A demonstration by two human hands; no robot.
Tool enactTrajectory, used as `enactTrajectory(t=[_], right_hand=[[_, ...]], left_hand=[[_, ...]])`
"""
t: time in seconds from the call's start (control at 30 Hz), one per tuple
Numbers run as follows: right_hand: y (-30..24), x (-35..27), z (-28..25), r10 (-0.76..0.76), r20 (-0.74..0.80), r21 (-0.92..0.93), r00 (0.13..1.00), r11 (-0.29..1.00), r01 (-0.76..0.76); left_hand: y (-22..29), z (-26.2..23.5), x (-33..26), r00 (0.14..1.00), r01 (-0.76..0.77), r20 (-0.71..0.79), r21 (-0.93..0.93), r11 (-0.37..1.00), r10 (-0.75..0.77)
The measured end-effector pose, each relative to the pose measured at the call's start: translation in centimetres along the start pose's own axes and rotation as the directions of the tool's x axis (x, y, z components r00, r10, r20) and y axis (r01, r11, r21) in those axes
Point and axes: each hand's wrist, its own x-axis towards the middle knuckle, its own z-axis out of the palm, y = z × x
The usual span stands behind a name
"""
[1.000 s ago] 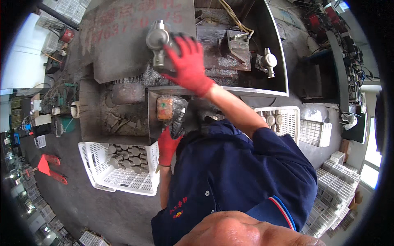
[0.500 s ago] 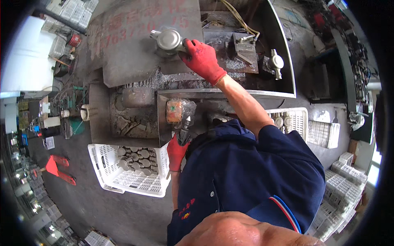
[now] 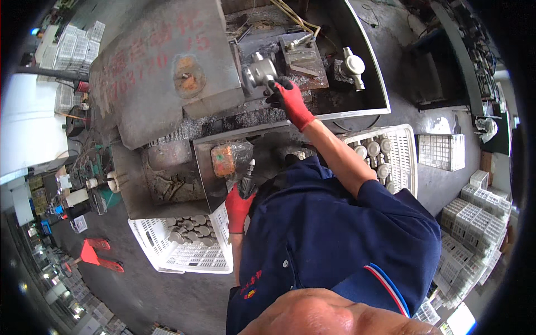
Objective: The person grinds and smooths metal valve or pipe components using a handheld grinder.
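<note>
My right hand (image 3: 291, 105), in a red glove with dark fingertips, is closed on the near end of a grey metal valve body (image 3: 261, 71). The valve body is tilted above the trough, just left of a metal fixture block (image 3: 304, 58). Low in front of me, my left hand (image 3: 240, 206), also red-gloved, grips a dark hand-held rotary tool (image 3: 247, 183) with its pale pointed tip upward. The tool's lower part is hidden in the hand. Another metal valve body (image 3: 353, 68) sits at the right end of the trough.
A steel cover plate (image 3: 151, 84) with a rusty patch lies left of the trough (image 3: 357, 113). An orange block in clear wrap (image 3: 224, 160) rests on the near ledge. White crates of metal parts stand at left (image 3: 162, 259) and right (image 3: 410, 145). Yellowish hoses (image 3: 293, 19) cross behind.
My right hand has carried the valve body rightward off the cover plate toward the fixture block, turning it. The view has shifted too. My left hand still holds the rotary tool.
</note>
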Motion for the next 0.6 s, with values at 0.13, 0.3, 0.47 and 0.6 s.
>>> enactTrajectory(t=[0.13, 0.3, 0.47, 0.6], right_hand=[[3.6, 4.3, 0.6, -0.091, -0.067, -0.027, 0.994, 0.996, 0.09], [1.8, 5.8, 2.5, 0.012, -0.039, 0.126, 0.999, 0.992, -0.007], [5.8, 10.5, 0.9, -0.195, -0.088, -0.177, 0.977, 0.968, 0.178], [3.2, 8.1, 2.2, -0.307, 0.0, -0.687, 0.952, 0.692, 0.223]], left_hand=[[1.7, -0.3, 0.6, 0.999, -0.035, -0.009, 0.094, 0.995, 0.036], [0.8, 0.4, 0.5, 1.0, 0.022, 0.004, 0.048, 0.999, -0.022], [3.3, -0.7, 1.1, 0.999, -0.001, 0.032, 0.06, 0.998, -0.001], [2.3, -0.2, 1.2, 0.999, 0.021, 0.033, 0.002, 1.0, -0.021]])
